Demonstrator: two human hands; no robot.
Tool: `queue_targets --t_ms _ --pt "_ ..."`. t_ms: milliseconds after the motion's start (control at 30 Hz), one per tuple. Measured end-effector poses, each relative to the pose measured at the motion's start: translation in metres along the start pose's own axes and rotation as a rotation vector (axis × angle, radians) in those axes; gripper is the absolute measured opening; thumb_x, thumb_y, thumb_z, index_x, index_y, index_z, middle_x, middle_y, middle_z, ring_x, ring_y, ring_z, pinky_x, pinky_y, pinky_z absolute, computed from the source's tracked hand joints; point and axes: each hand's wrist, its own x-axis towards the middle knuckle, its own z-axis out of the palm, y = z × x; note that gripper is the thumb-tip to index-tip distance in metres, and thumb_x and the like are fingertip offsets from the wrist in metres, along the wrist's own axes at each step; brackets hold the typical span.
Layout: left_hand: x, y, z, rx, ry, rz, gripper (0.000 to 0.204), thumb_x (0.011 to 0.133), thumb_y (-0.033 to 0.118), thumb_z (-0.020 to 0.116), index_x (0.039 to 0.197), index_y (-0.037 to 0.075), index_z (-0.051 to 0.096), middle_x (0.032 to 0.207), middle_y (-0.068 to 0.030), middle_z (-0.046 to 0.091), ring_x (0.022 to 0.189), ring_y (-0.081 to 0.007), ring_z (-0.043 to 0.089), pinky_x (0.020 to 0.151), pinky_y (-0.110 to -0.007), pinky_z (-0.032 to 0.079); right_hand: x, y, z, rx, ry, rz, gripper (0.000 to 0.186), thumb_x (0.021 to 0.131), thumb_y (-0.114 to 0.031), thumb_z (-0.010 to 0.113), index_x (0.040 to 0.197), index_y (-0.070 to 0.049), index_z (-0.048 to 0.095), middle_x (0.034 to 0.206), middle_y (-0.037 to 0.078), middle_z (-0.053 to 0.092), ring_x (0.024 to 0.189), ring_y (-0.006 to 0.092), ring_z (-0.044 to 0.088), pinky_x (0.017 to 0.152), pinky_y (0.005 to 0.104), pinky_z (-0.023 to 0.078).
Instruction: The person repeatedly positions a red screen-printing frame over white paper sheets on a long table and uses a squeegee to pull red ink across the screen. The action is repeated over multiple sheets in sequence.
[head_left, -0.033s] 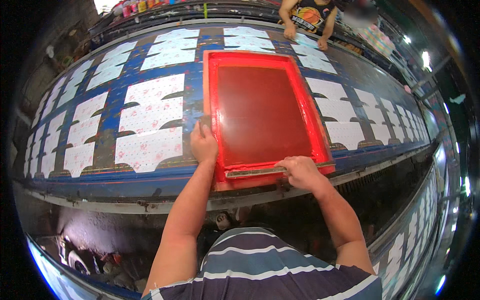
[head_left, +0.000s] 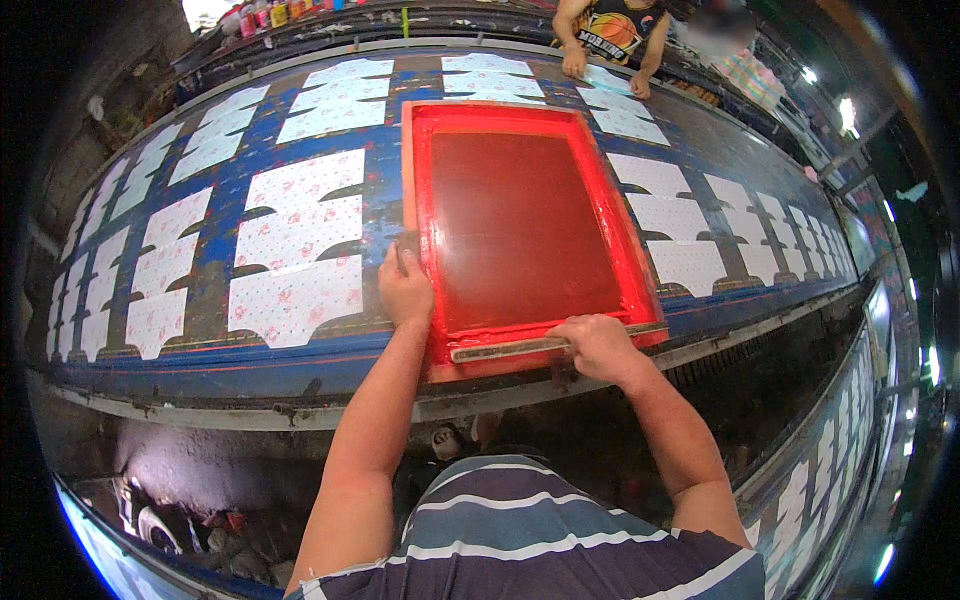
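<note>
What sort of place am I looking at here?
Most likely a fabric screen-printing workshop. The right hand grips a bar at the near end of a red-framed screen, and white cut pieces, some with pinkish patterns, lie in rows along a long table.

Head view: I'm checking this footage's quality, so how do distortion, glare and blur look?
In the head view, fisheye bending curves the long table and darkens the corners; a pale sheen lies on the red screen; lamps glare at right; a blurred patch sits at top right.
</note>
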Motion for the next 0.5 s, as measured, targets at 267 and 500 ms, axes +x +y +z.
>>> queue_targets --t_ms 267,500 --pt "0.001 0.005 -0.005 -0.076 -0.064 -0.057 0.056 0.116 0.037 0.058 0.153 -0.004 0.066 0.149 -0.032 0.069 0.14 -0.0468 0.066 0.119 -0.051 0.05 -0.004 0.002 0.037 0.009 0.241 -0.057 0.054 0.078 -0.001 0.077 0.131 -0.013 0.08 0.117 0.012 0.082 0.111 0.0337 0.077 0.099 0.0491 0.06" --pt "0.002 0.016 -0.016 -0.064 -0.1 -0.049 0.053 0.118 0.033 0.057 0.154 -0.006 0.064 0.154 -0.0292 0.067 0.146 -0.0432 0.063 0.123 -0.048 0.047 0.073 0.043 0.036 -0.077 0.308 -0.119 0.055 0.077 -0.001 0.077 0.131 -0.013 0.078 0.115 0.01 0.077 0.108 0.0319 0.075 0.093 0.0474 0.058"
